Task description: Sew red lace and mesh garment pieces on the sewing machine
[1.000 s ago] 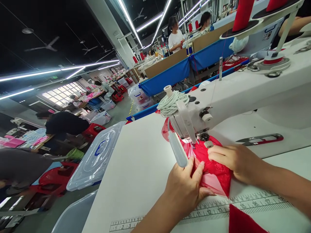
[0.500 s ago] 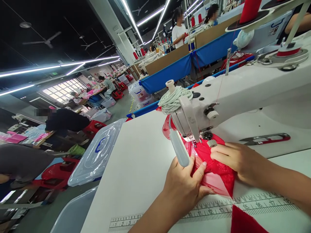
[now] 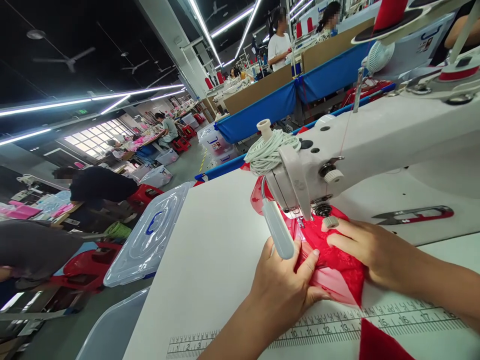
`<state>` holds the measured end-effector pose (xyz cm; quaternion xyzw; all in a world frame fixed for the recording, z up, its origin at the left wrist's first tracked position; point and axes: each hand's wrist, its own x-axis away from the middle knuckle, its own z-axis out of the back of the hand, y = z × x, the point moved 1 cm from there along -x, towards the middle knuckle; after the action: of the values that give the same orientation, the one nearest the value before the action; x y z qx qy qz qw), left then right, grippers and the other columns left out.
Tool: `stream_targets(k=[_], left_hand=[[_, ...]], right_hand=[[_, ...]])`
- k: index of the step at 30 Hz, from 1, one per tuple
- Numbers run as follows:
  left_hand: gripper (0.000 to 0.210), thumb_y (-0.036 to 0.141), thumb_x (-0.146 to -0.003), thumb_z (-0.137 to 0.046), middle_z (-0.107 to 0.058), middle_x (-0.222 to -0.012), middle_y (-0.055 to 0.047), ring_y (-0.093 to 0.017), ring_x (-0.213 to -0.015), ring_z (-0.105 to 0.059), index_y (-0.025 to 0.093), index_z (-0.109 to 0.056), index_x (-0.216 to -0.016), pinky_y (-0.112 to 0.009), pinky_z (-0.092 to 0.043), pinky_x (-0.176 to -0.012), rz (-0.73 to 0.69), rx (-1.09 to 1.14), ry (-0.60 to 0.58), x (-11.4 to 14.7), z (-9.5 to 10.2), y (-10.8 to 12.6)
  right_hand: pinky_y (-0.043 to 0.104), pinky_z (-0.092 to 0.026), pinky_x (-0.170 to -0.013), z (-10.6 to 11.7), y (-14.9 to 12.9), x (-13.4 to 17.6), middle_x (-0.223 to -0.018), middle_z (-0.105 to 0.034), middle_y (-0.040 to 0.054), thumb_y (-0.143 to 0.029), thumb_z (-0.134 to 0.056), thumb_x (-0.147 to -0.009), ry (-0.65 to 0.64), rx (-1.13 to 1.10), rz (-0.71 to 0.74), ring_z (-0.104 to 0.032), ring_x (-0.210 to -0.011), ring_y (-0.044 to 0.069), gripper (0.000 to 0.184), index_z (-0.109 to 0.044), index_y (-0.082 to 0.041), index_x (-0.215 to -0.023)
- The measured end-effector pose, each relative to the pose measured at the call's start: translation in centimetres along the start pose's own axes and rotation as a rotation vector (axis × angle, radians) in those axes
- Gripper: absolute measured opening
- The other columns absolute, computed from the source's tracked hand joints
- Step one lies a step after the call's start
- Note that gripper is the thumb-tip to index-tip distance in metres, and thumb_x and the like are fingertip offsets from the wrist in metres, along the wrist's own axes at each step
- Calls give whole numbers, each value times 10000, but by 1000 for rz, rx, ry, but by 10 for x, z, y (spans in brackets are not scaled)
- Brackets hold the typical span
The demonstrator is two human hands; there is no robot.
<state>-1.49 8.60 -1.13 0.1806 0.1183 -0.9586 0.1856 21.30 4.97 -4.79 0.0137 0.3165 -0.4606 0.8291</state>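
Observation:
A piece of red lace and sheer fabric (image 3: 343, 261) lies under the presser foot (image 3: 301, 223) of a white sewing machine (image 3: 378, 142). At the fabric's near left, my left hand (image 3: 283, 280) grips its edge, thumb on top and some fingertips hidden below or behind the lamp. My right hand (image 3: 360, 245) has its fingers bent onto the lace at the right, close below the tension knob; its fingertips are partly hidden. A small grey lamp (image 3: 279, 232) on a bent neck hangs over my left fingers.
Thread snips (image 3: 416, 215) rest on the machine bed. A printed ruler (image 3: 326, 327) crosses the table's near side, with another red fabric piece (image 3: 378, 342) by it. Pale cord (image 3: 272, 152) is coiled on the machine head. Lidded clear bins (image 3: 150, 232) stand left. Other people work beyond.
My right fingers have shifted slightly forward on the lace, toward the machine head. My left hand and the fabric look nearly the same; the view has tilted a little.

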Motion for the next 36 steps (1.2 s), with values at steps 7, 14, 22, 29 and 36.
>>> stream_targets(k=[7,14,22,29,36], left_hand=[[686,626,-1019,-226,-688,-1160,-178,-295,-1141,-640,144,-666,-1231,-459,-567,-909,-15,53,-45,0,-2,-5],[671,641,-1006,-250,-683,-1176,-172,-293,-1082,-665,171,-646,-1275,-432,-602,-826,0,52,-60,2,-2,-6],[696,660,-997,-241,-689,-1149,-168,-290,-1086,-656,166,-641,-1280,-470,-562,-913,-20,14,-66,1,-2,-7],[746,734,-960,-245,-690,-1160,-152,-298,-1101,-645,202,-655,-1284,-476,-528,-955,11,-17,-109,2,-1,-7],[754,669,-997,-155,-696,-1164,-153,-287,-1112,-644,186,-677,-1247,-465,-523,-963,31,23,-48,-1,2,-7]], right_hand=[[371,-554,-756,8,-6,-8,-1072,-654,132,35,-328,-809,85,111,28,-630,-902,242,461,-633,-171,-1087],[313,-503,-652,4,-5,-8,-960,-569,102,21,-336,-846,-26,89,-36,-548,-776,201,333,-594,-190,-848],[347,-512,-675,-2,0,-4,-946,-578,109,-19,-366,-855,22,49,-31,-544,-820,221,284,-582,-194,-797],[339,-502,-642,-2,-1,-5,-912,-579,94,-31,-363,-864,36,19,-38,-532,-776,210,279,-569,-201,-783],[349,-507,-680,-4,0,-4,-987,-588,114,-5,-341,-868,42,63,-19,-552,-833,224,321,-602,-190,-878]])
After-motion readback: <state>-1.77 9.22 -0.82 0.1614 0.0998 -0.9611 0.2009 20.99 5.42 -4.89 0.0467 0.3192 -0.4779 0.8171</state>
